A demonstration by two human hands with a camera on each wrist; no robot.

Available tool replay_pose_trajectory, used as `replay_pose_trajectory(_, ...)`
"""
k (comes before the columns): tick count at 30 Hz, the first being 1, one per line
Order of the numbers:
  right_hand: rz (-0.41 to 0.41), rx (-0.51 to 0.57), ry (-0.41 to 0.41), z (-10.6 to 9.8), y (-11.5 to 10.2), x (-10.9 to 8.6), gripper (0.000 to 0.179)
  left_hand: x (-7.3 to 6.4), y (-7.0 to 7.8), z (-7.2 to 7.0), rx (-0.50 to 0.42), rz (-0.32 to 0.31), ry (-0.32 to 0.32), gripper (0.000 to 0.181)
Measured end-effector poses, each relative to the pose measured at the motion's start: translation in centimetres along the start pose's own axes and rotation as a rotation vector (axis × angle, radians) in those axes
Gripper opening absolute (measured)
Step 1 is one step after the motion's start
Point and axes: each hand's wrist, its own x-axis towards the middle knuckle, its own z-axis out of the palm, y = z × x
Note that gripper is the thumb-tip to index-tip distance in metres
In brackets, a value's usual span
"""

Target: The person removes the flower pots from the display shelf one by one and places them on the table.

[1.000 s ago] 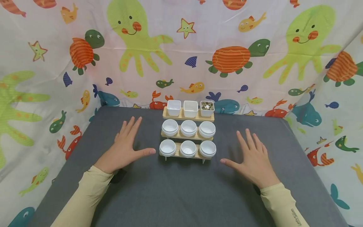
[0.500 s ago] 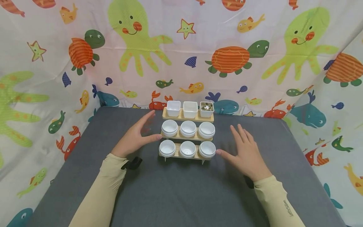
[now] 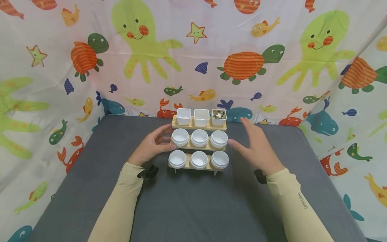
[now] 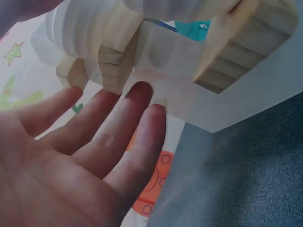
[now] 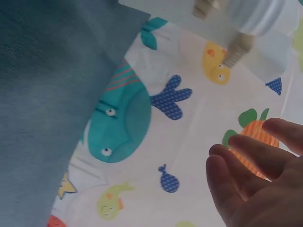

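Observation:
A three-tier stand with wooden boards [image 3: 200, 127] and translucent side panels [image 4: 165, 61] is in front of me. Round white pots [image 3: 199, 158] fill its lower two tiers. Square white pots line the top, and the right-hand square pot [image 3: 219, 115] contains small greenish-brown bits. My left hand [image 3: 151, 144] is at the stand's left side, thumb beside the middle tier. Its nearly straight fingers [image 4: 154, 118] reach close to the wooden board ends [image 4: 246, 47] in the left wrist view. On the right, my right hand [image 3: 258, 148] is spread, thumb tip near the middle tier's right pot [image 3: 219, 138].
Grey cloth [image 3: 193, 208] covers the table under the stand. A white curtain [image 3: 199, 75] printed with sea animals hangs right behind the stand and along both sides. Dark wrist devices [image 3: 148, 172] sit under each sleeve cuff.
Both hands have moved inward and forward toward the stand, the left now beside its middle tier. The stand and pots have kept their places.

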Motion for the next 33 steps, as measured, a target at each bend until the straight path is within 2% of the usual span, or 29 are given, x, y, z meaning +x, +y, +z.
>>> replay_pose_trajectory(5, 0.003, 0.019, -0.003, -1.0, -0.9, 1.8, 0.098, 0.0, -0.6, 0.4, -0.005, -0.011, -0.024, 0.088)
replay_pose_trajectory(13, -0.016, 0.045, -0.015, -1.3, -2.0, 4.6, 0.094, 0.0, -1.7, 0.5, 0.014, -0.036, 0.026, 0.073)
replay_pose_trajectory(19, -0.037, 0.072, -0.037, -1.2, -2.3, 5.9, 0.088, 0.6, -2.6, 0.7, -0.005, -0.027, 0.012, 0.068)
replay_pose_trajectory(23, -0.039, 0.073, -0.062, -1.0, -2.5, 6.6, 0.085, 0.8, -2.8, 0.8, -0.011, -0.033, 0.010, 0.068)
replay_pose_trajectory(33, -0.054, 0.033, -0.113, -0.7, -3.2, 8.7, 0.082, 0.5, -2.7, 0.4, -0.014, -0.027, 0.022, 0.069)
